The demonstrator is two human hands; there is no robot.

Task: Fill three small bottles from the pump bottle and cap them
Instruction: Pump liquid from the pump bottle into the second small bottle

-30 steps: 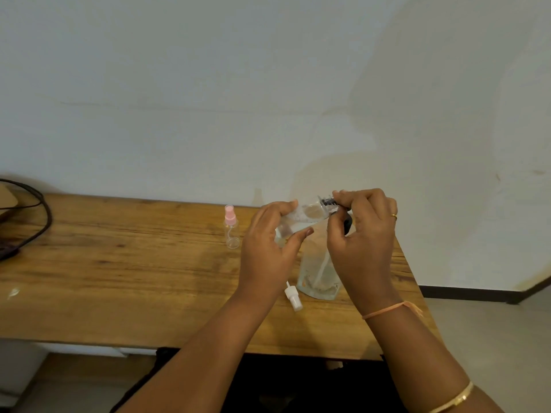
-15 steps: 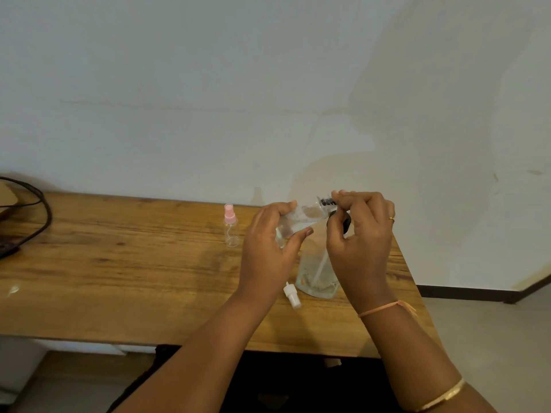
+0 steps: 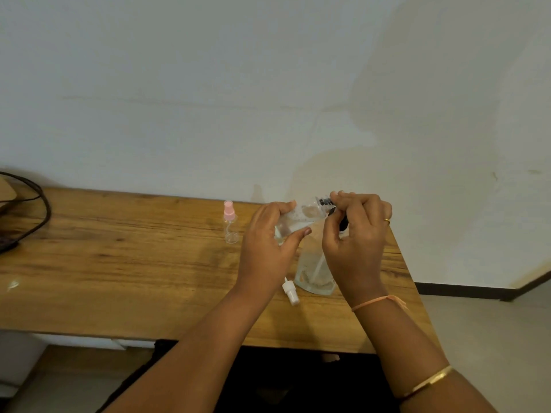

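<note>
A person's left hand (image 3: 268, 251) is gripping a tilted small bottle (image 3: 293, 223) while the right hand (image 3: 357, 236) is pinching its black cap (image 3: 324, 201) above the table (image 3: 119, 263)

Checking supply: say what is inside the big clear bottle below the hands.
A white tube slants inside the big clear bottle; left hand and right hand cover its top; liquid level unclear.

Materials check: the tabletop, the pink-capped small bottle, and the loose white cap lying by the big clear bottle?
Tabletop: wood or wood-look laminate, with visible grain and a slight sheen; cannot tell which.
Pink-capped bottle: probably clear plastic, since the table shows through it; glass is not ruled out. Its pink top looks like matte plastic.
White cap: likely opaque white plastic, with a smooth moulded look.
</note>
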